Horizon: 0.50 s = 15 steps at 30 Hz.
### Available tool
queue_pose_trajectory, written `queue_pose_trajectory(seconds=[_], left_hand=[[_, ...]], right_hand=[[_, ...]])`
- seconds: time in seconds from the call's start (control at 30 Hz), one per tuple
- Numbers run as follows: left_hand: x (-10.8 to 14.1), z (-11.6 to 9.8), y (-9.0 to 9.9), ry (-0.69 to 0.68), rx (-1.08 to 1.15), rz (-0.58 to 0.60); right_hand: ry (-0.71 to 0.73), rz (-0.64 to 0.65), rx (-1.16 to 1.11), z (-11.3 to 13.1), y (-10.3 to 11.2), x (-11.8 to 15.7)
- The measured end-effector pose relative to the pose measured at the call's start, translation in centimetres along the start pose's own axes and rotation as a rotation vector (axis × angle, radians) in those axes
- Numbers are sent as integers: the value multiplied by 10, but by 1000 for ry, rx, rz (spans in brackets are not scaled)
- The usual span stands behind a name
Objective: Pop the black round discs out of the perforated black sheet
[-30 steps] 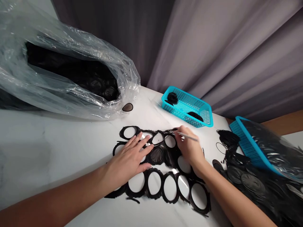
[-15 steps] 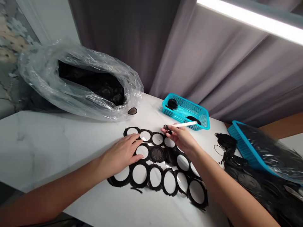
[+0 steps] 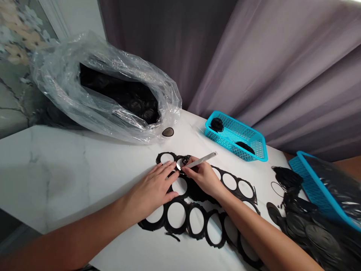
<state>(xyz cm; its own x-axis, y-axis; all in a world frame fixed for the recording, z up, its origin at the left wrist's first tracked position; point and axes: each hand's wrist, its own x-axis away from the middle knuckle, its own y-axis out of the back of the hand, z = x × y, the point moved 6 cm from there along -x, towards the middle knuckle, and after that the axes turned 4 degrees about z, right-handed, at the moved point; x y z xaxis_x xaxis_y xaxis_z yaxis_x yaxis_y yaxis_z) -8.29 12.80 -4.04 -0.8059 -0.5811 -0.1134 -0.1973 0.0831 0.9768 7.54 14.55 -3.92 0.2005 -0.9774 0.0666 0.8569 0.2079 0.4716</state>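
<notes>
A thin white-handled tool (image 3: pixel 199 161) is pinched in the right hand (image 3: pixel 203 177), its tip set at the far left of a black punched sheet of round holes (image 3: pixel 197 210). The sheet is pressed flat on the white worktop (image 3: pixel 70 169) by the left hand (image 3: pixel 153 190), fingers spread. A clear plastic bag (image 3: pixel 107 98) lies far left, a turquoise basket (image 3: pixel 237 137) far right.
</notes>
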Motion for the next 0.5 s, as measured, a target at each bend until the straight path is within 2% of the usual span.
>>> queue_pose_trajectory(seconds=[0.17, 0.27, 0.33, 0.43, 0.5], left_hand=[[0, -1, 1, -4, 34, -25], [-1, -1, 0, -1, 18, -25], [-1, 0, -2, -1, 12, -27], [-1, 0, -3, -2, -1, -21], [-1, 0, -3, 7, 4, -10]], right_hand=[[9, -26, 40, 1, 1, 0], [62, -53, 95, 4, -5, 3], [153, -89, 223, 10, -10, 7], [348, -52, 498, 19, -15, 13], [367, -119, 593, 14, 2, 14]])
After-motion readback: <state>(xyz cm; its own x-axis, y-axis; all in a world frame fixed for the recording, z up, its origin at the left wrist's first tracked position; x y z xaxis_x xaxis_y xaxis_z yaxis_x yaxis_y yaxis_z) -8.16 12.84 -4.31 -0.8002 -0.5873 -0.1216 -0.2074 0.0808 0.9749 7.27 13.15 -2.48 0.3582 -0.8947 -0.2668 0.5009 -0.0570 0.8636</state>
